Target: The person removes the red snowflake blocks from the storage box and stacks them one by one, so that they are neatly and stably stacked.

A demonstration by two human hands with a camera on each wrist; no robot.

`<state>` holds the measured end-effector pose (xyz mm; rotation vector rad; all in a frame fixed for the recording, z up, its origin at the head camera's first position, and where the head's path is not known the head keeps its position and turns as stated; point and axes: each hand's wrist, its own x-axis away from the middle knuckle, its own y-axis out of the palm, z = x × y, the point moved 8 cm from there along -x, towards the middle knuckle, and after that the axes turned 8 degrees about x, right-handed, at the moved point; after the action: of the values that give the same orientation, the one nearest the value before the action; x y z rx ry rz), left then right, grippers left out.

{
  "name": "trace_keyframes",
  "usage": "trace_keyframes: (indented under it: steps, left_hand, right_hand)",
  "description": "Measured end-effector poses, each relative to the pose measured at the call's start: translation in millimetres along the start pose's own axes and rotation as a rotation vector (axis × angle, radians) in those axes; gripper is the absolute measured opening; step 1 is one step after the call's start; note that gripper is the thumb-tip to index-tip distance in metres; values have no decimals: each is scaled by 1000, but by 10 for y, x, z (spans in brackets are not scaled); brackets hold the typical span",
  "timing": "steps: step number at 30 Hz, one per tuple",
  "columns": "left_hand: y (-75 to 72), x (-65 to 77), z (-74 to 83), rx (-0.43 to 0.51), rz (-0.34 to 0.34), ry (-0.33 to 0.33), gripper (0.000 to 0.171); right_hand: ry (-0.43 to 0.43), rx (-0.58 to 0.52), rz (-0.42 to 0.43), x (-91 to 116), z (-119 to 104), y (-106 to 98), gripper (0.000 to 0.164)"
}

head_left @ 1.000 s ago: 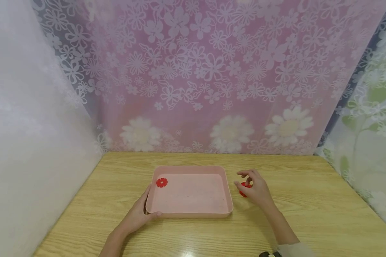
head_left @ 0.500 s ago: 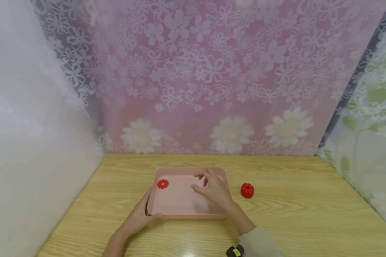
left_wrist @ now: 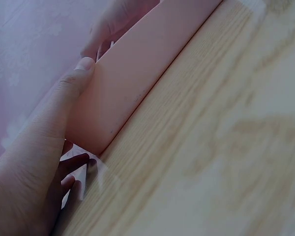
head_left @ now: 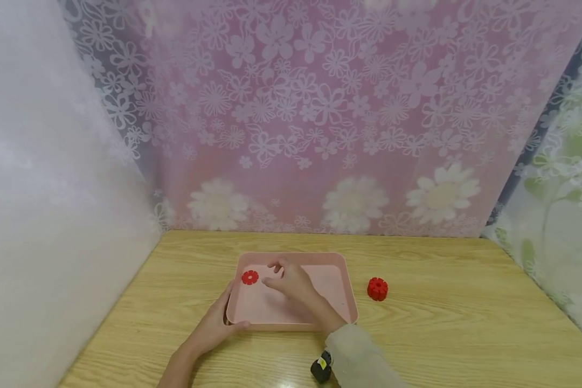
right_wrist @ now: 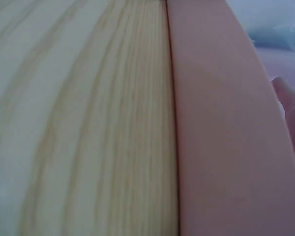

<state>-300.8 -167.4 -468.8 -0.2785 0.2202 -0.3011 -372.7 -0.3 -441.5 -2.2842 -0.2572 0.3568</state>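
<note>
A shallow pink tray lies on the wooden table. My left hand grips its near left corner, thumb on the front wall and fingers along the left side. A red notched snowflake disc lies flat inside, toward the far left corner. Over the tray's floor hangs my right hand, its thumb and bent fingers apart, nothing visible between them, just right of that disc. In the right wrist view only a sliver of the hand shows behind the tray wall.
Right of the tray, a short stack of red notched discs stands on the table. A pink flowered curtain hangs behind the table, with pale sheets at both sides. A black device sits at my right wrist.
My right hand has gone left from the red stack, across the tray's right part, to near the single disc. The left hand stays at the tray's corner.
</note>
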Motion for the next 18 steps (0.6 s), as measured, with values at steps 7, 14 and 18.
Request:
trace_keyframes:
  steps: [7,14,18]
  left_hand:
    - [-26,19,65,-10,-11,22,99]
    - [-37,-38,-191,-61,7,40,101]
    - [-28,-55,-213,-60,19,42,104]
  right_hand:
    - [13,5,-32,-175,-25,241,37]
    - [-10,-88,-102,-311,-53,419,37]
    - [-22,-75,-70,-347,-23,431,34]
